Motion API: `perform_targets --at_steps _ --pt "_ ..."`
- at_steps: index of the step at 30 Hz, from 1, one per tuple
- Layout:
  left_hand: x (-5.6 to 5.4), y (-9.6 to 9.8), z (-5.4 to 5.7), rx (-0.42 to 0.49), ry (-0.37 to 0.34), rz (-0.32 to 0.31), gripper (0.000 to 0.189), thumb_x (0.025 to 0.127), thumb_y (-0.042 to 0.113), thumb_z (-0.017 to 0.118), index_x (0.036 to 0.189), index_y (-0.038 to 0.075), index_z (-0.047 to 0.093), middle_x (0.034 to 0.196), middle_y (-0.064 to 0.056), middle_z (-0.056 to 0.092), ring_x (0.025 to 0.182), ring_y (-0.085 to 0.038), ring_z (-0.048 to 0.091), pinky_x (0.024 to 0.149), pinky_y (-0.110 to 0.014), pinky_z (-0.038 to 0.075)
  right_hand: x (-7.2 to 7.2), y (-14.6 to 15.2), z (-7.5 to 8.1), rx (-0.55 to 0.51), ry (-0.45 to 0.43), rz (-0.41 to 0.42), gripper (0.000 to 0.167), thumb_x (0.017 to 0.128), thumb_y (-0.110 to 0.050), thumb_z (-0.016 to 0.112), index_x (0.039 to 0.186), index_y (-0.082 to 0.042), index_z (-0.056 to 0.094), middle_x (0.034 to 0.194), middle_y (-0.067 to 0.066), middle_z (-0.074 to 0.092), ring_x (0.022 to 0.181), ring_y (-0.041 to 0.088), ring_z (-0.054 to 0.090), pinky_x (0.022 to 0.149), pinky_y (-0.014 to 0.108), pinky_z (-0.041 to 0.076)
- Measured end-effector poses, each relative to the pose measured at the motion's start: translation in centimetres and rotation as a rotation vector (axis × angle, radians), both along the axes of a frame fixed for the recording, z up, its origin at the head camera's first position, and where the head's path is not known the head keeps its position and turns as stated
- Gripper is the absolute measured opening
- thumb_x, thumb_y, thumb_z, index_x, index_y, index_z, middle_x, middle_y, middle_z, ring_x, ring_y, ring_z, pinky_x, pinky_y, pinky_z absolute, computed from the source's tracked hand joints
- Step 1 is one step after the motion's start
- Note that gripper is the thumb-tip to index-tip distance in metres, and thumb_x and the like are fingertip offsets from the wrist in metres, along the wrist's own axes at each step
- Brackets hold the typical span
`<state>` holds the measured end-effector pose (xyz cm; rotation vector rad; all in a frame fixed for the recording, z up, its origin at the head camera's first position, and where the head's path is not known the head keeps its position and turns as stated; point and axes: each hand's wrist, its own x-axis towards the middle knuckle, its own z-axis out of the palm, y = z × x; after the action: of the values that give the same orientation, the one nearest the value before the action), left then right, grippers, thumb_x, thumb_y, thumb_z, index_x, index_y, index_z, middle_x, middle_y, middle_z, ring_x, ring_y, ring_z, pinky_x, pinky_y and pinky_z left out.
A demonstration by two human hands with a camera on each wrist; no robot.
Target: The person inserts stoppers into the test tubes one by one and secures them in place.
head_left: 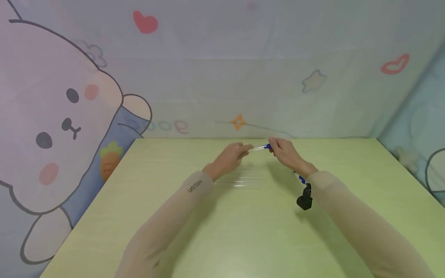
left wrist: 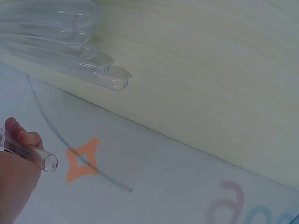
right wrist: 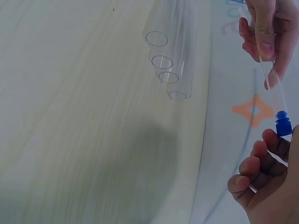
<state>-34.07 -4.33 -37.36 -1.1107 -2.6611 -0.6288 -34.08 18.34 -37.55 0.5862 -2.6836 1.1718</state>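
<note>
Writing: the left cream-coloured long sleeve [head_left: 163, 222] bore the dark printed words "Lets Slim" near its cuff. On the pale printed cloth backdrop [head_left: 215, 77] beyond the worktop's far edge stood a row of faded rounded letters [head_left: 167, 125], not surely legible, left of an orange four-pointed star [head_left: 238, 122].

Item one: a slender, clear, colourless tube [head_left: 258, 148], smooth-walled, with one rounded closed end; no marking could be made out on it. It was held aloft near the far edge of the pale yellow-green wood-grained worktop [head_left: 257, 239], about midway between the left and right edges. The left hand [head_left: 227, 157] was clamped on it, thumb and fingers pinching the wall, with the rounded end projecting beyond the grip.

Item two: a bright blue, ribbed stopper [right wrist: 283, 127], set at the tube's right-hand end; how deeply it sat could not be told. The right hand [head_left: 286, 152] pinched it, the other fingers loosely bent.

Item three: a row of similar clear tubes [head_left: 243, 181], lying side by side on the worktop towards its far edge, rounded ends to the left edge, open mouths to the right.

Item four: small blue pieces [head_left: 302, 180], partly hidden by the right forearm.
</note>
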Motion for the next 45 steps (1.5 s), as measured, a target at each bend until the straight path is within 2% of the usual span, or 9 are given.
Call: perform_targets --at_steps 7,15,23,30,36,45 --pt "0.3 0.0 -0.5 0.003 -0.029 -0.014 0.034 0.1 0.007 0.049 0.132 0.005 0.058 0.096 -0.018 0.067 0.08 -0.023 0.06 0.077 -0.033 0.051 0.4 -0.1 -0.9 0.017 -0.01 0.007 0.045 0.107 -0.029 0.027 0.081 0.0 0.05 0.067 0.005 0.044 0.053 0.013 0.031 0.056 0.028 0.032" --pt "0.9 0.1 -1.1 0.011 -0.042 -0.02 0.033 0.099 0.005 0.05 0.131 0.003 0.058 0.094 -0.02 0.067 0.078 -0.023 0.059 0.077 -0.034 0.051 0.9 -0.2 -1.9 -0.008 -0.033 -0.002 0.045 0.107 -0.029 0.028 0.08 0.0 0.049 0.064 0.002 0.04 0.05 0.009 0.029 0.053 0.026 0.03" --pt "1.1 -0.1 -1.1 -0.008 -0.013 -0.014 0.034 0.099 0.006 0.049 0.132 0.004 0.058 0.096 -0.018 0.068 0.084 -0.025 0.063 0.079 -0.035 0.052 0.9 -0.4 -1.9 0.004 0.017 0.009 0.043 0.107 -0.025 0.029 0.077 -0.002 0.048 0.064 0.002 0.04 0.051 0.01 0.028 0.055 0.026 0.03" --pt "0.8 -0.2 -1.3 -0.001 -0.018 -0.023 0.034 0.099 0.006 0.049 0.132 0.004 0.057 0.096 -0.019 0.068 0.082 -0.024 0.062 0.077 -0.034 0.052 0.9 -0.5 -1.7 0.014 0.0 0.009 0.043 0.107 -0.026 0.029 0.078 -0.002 0.049 0.064 0.001 0.039 0.051 0.01 0.028 0.054 0.026 0.029" --pt "0.7 0.0 -0.8 -0.012 -0.017 -0.024 0.034 0.1 0.006 0.049 0.132 0.004 0.057 0.097 -0.02 0.067 0.084 -0.026 0.063 0.078 -0.034 0.052 0.8 -0.4 -1.3 0.006 -0.009 0.015 0.044 0.107 -0.026 0.028 0.078 0.0 0.049 0.063 0.002 0.04 0.05 0.01 0.028 0.053 0.026 0.03" --pt "0.4 0.0 0.1 -0.033 0.024 -0.014 0.033 0.099 0.007 0.05 0.131 0.003 0.058 0.096 -0.017 0.068 0.086 -0.025 0.065 0.08 -0.034 0.053 0.3 -0.5 -0.6 0.02 0.036 0.016 0.043 0.107 -0.023 0.028 0.076 -0.001 0.048 0.062 0.002 0.04 0.05 0.013 0.029 0.054 0.027 0.03"
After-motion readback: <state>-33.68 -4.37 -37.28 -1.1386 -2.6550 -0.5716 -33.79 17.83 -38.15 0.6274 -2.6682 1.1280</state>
